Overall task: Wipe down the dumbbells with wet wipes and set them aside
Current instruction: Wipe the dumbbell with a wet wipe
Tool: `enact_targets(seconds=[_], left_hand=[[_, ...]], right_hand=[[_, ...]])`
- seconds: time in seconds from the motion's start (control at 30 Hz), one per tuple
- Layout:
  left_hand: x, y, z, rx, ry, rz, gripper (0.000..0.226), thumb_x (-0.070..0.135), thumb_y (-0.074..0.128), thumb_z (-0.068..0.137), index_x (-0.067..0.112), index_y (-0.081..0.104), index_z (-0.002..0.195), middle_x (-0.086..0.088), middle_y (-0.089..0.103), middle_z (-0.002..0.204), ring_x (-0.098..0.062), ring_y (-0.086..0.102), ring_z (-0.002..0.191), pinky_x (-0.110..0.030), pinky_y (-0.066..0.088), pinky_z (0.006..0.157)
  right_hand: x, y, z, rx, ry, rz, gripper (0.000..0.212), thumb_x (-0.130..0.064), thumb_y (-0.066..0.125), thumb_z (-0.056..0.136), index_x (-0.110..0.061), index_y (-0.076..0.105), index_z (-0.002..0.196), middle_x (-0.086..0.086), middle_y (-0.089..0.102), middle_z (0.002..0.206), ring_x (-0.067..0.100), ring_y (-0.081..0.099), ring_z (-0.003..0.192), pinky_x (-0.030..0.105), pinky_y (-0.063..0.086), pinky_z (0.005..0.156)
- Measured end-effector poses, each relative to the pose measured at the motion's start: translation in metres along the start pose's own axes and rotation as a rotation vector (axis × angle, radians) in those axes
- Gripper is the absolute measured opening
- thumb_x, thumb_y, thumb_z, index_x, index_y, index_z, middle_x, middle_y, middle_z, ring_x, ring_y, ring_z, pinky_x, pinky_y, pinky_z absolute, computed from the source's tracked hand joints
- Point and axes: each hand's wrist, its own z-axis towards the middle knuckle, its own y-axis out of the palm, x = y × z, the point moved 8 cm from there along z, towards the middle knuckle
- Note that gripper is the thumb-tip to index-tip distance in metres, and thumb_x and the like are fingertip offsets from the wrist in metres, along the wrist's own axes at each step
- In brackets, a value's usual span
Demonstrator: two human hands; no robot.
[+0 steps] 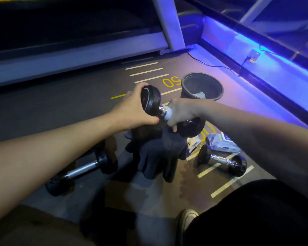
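A black dumbbell point(152, 102) with a chrome handle is held above the floor. My left hand point(135, 109) grips its upper left head. My right hand point(181, 111) wraps a white wet wipe point(168, 114) around the handle; the lower head shows dark under that hand. A second dumbbell point(82, 170) lies on the floor at lower left under my left forearm. A third dumbbell point(222, 161) lies at right. A white wet-wipe packet point(220, 142) sits beyond the third dumbbell.
A dark bin point(202, 87) with a used wipe inside stands behind my hands. A pair of black gloves point(158, 153) lies on the floor under the held dumbbell. A treadmill frame point(169, 23) is at the back, a blue-lit ledge point(274, 64) at right. My shoe point(186, 221) is at bottom.
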Motion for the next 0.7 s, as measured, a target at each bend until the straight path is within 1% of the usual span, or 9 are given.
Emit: enact_targets(seconds=[0.07, 0.13, 0.2, 0.3, 0.4, 0.47, 0.53, 0.6, 0.7], left_hand=[[-0.002, -0.001, 0.001, -0.005, -0.021, -0.006, 0.108, 0.055, 0.075, 0.042, 0.040, 0.029, 0.138, -0.003, 0.051, 0.125, -0.020, 0.060, 0.104, -0.037, 0.053, 0.092], [-0.007, -0.001, 0.002, -0.013, -0.040, -0.032, 0.105, 0.052, 0.077, 0.042, 0.042, 0.028, 0.135, -0.003, 0.053, 0.122, -0.022, 0.064, 0.096, -0.042, 0.058, 0.084], [-0.010, -0.001, 0.001, -0.014, -0.044, -0.033, 0.105, 0.053, 0.076, 0.041, 0.043, 0.028, 0.133, -0.004, 0.053, 0.121, -0.022, 0.064, 0.095, -0.043, 0.058, 0.083], [-0.009, 0.001, 0.001, -0.010, -0.040, -0.023, 0.107, 0.055, 0.077, 0.041, 0.043, 0.028, 0.136, -0.003, 0.050, 0.125, -0.020, 0.061, 0.102, -0.040, 0.056, 0.087], [-0.006, 0.000, 0.003, 0.000, -0.028, 0.004, 0.108, 0.055, 0.079, 0.047, 0.040, 0.026, 0.140, -0.003, 0.047, 0.126, -0.020, 0.056, 0.109, -0.032, 0.049, 0.094], [-0.005, -0.001, 0.005, 0.007, -0.028, 0.015, 0.108, 0.051, 0.083, 0.055, 0.037, 0.025, 0.144, -0.004, 0.046, 0.128, -0.022, 0.054, 0.113, -0.028, 0.043, 0.094], [-0.002, -0.001, 0.004, 0.011, -0.024, 0.030, 0.106, 0.047, 0.085, 0.061, 0.036, 0.023, 0.146, -0.006, 0.045, 0.131, -0.024, 0.054, 0.116, -0.026, 0.041, 0.093], [0.001, 0.000, 0.002, 0.015, -0.012, 0.051, 0.107, 0.046, 0.085, 0.061, 0.037, 0.021, 0.147, -0.006, 0.044, 0.132, -0.026, 0.055, 0.116, -0.028, 0.043, 0.093], [0.004, 0.001, 0.000, 0.004, -0.010, 0.061, 0.108, 0.046, 0.085, 0.061, 0.037, 0.020, 0.147, -0.005, 0.042, 0.130, -0.026, 0.057, 0.110, -0.031, 0.046, 0.096]], right_hand=[[0.000, -0.001, 0.002, 0.046, 0.008, -0.051, 0.007, -0.018, 0.070, 0.071, -0.012, 0.067, 0.072, 0.001, 0.073, 0.066, 0.011, 0.060, 0.047, 0.021, 0.044, 0.051], [0.003, -0.004, 0.006, 0.234, 0.035, -0.289, 0.022, -0.037, 0.069, 0.070, -0.017, 0.061, 0.075, -0.001, 0.068, 0.070, 0.023, 0.060, 0.063, 0.028, 0.046, 0.068], [-0.002, -0.003, 0.005, 0.447, 0.010, -0.540, 0.028, -0.050, 0.061, 0.072, -0.023, 0.055, 0.075, 0.003, 0.067, 0.076, 0.028, 0.061, 0.076, 0.036, 0.041, 0.087], [-0.002, -0.001, -0.004, 0.600, 0.004, -0.655, 0.031, -0.056, 0.048, 0.078, -0.025, 0.052, 0.073, 0.002, 0.071, 0.074, 0.028, 0.066, 0.076, 0.042, 0.033, 0.098], [0.001, -0.004, -0.008, 0.608, -0.009, -0.644, 0.029, -0.055, 0.050, 0.079, -0.026, 0.050, 0.077, 0.006, 0.073, 0.081, 0.030, 0.068, 0.081, 0.037, 0.035, 0.084], [0.005, -0.005, -0.007, 0.565, -0.043, -0.615, 0.033, -0.054, 0.055, 0.079, -0.023, 0.056, 0.090, 0.007, 0.073, 0.092, 0.032, 0.068, 0.090, 0.035, 0.032, 0.075], [0.011, -0.005, -0.007, 0.504, -0.068, -0.585, 0.051, -0.059, 0.059, 0.077, -0.020, 0.056, 0.109, 0.008, 0.072, 0.103, 0.032, 0.066, 0.101, 0.037, 0.034, 0.077], [0.014, -0.004, -0.009, 0.453, -0.074, -0.515, 0.072, -0.066, 0.065, 0.071, -0.019, 0.051, 0.124, 0.008, 0.070, 0.113, 0.030, 0.063, 0.110, 0.039, 0.038, 0.087], [0.011, -0.005, -0.016, 0.416, -0.087, -0.456, 0.088, -0.072, 0.070, 0.063, -0.021, 0.046, 0.131, 0.005, 0.068, 0.117, 0.029, 0.061, 0.114, 0.039, 0.037, 0.093]])
